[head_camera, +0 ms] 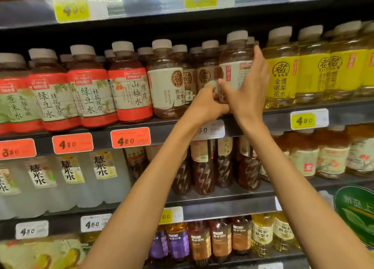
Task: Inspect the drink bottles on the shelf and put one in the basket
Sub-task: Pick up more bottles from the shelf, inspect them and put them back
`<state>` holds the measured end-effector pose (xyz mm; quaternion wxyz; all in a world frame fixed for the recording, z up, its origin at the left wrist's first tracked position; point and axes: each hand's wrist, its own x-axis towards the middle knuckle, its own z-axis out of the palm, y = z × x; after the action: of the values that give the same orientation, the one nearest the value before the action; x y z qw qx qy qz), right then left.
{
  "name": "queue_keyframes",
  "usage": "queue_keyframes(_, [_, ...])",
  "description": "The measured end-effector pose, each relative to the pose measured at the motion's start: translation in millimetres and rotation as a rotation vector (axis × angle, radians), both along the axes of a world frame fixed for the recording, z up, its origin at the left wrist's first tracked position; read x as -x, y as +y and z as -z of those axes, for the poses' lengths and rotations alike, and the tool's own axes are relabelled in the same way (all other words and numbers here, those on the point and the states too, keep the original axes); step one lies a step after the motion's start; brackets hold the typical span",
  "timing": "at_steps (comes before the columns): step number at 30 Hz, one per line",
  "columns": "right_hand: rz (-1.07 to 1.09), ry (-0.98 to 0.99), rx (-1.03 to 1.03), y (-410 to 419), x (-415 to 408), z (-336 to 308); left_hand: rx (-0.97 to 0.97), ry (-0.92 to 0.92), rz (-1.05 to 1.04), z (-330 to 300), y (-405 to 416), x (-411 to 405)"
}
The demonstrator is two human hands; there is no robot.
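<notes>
A brown drink bottle (pixel 235 66) with a white label and a beige cap stands at the front of the middle shelf (pixel 162 130), among like bottles. My left hand (pixel 206 105) reaches up from below and grips its lower front with curled fingers. My right hand (pixel 250 90) lies on the bottle's right side. Its fingers reach up to the bottle's shoulder and its thumb crosses the label. The bottle's base is hidden behind my hands. No basket is in view.
Red-labelled bottles (pixel 129 92) fill the shelf to the left and yellow-labelled ones (pixel 283 74) to the right. Price tags (pixel 130 140) line the shelf edges. Lower shelves hold clear water bottles (pixel 70 177), dark brown bottles (pixel 204 167) and small bottles (pixel 220 240).
</notes>
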<state>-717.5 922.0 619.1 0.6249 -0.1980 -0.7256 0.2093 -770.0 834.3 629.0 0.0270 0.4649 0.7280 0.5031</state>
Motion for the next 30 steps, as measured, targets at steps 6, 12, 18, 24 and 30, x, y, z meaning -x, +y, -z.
queue_keyframes(6, [-0.268, 0.060, 0.111, -1.8, -20.1, -5.7, 0.047, 0.074, 0.030, 1.7, -5.5, -2.6])
queue_keyframes(12, [-0.714, 0.115, 0.267, -18.4, -63.8, -14.2, -0.074, -0.108, 0.208, 2.9, -37.9, -25.0])
queue_keyframes(18, [-1.032, 0.058, 0.284, -35.9, -93.0, -15.4, -0.248, -0.127, 0.238, 27.8, -78.3, -57.7])
queue_keyframes(24, [-1.259, -0.192, 0.278, -46.3, -93.0, -7.7, -0.235, -0.277, 0.332, 66.3, -106.3, -75.2])
queue_keyframes(30, [-1.248, -0.130, 0.363, -64.9, -89.7, 11.0, -0.174, -0.355, 0.291, 93.4, -121.1, -80.2])
